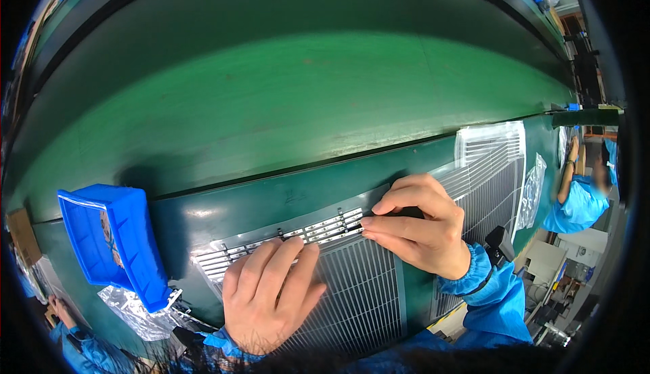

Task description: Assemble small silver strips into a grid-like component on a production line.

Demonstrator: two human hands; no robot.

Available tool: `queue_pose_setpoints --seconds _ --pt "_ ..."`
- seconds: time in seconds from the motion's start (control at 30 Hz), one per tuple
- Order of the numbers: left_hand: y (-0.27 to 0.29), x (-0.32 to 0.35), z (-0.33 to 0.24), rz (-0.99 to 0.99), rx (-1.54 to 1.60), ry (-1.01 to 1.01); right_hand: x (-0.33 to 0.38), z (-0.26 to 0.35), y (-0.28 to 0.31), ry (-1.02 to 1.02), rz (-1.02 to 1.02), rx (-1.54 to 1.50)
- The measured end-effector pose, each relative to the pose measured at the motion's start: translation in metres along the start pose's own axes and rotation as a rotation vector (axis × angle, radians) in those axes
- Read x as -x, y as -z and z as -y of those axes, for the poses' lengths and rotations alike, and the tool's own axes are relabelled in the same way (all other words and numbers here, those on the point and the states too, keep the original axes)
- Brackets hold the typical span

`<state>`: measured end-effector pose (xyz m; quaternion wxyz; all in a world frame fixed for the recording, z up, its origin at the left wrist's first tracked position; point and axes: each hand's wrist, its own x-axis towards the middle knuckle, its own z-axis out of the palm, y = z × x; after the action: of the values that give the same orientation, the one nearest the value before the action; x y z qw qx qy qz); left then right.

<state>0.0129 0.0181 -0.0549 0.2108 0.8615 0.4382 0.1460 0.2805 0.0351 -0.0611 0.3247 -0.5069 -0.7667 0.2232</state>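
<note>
A grey slatted grille panel [365, 286] lies on the dark green workbench edge in front of me. My left hand [271, 293] rests flat on its left part, fingers spread over the slats. My right hand [420, 225] presses with fingertips on the grille's upper rim, where a row of small light strips [325, 226] runs along the slats. Whether the fingers pinch one of the strips I cannot tell. Both my sleeves are blue.
A blue plastic bin [112, 238] stands at the left, with a crumpled clear bag [139, 309] below it. More grilles in clear wrap [491, 150] lie at the right. A green conveyor belt [291, 103] runs behind. Another person in blue [579, 198] works at far right.
</note>
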Motion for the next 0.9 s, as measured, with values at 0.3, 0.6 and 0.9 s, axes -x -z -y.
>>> queue_pose_setpoints --seconds 0.3,0.6,0.9 --pt "-0.0011 0.0033 0.0038 -0.001 0.028 -0.018 -0.0015 0.0008 -0.0003 -0.006 -0.005 0.002" --pt "-0.0015 -0.0002 -0.0011 0.056 -0.112 -0.048 0.0008 -0.0003 -0.0016 -0.015 -0.029 -0.025" --pt "-0.0012 -0.0005 -0.0029 0.052 -0.127 -0.045 0.0021 -0.0027 -0.0029 0.001 -0.029 -0.043"
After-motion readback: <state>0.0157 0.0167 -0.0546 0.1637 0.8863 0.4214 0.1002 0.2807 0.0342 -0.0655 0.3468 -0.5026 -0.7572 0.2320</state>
